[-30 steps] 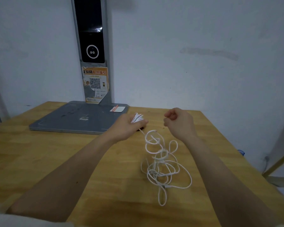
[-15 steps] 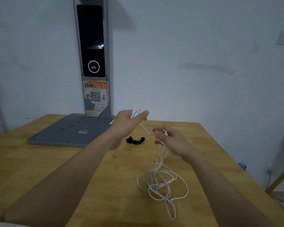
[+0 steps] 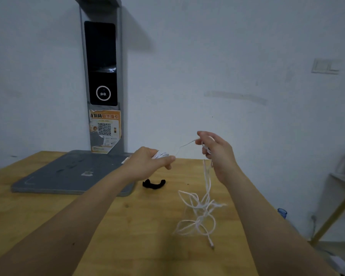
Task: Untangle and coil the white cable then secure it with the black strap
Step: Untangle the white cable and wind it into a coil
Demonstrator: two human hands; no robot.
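My left hand (image 3: 150,164) is raised above the wooden table (image 3: 127,236) and grips a small bundle of coiled white cable (image 3: 199,208) loops. A taut strand runs from it up to my right hand (image 3: 215,152), which pinches the cable higher and to the right. From the right hand the cable hangs down to a loose tangle on the table, its plug end lying nearest me. The black strap (image 3: 153,184) lies curled on the table between and below my two hands, untouched.
A grey scanner base (image 3: 68,176) with an upright column (image 3: 103,76) stands at the back left against the white wall. The table's right edge drops off beside a blue cup (image 3: 282,213) and a wooden shelf frame (image 3: 339,206).
My right hand has lifted up and right, pulling a length of cable taut and raising the tangle. The left hand keeps its bundle. The view has tilted upward.
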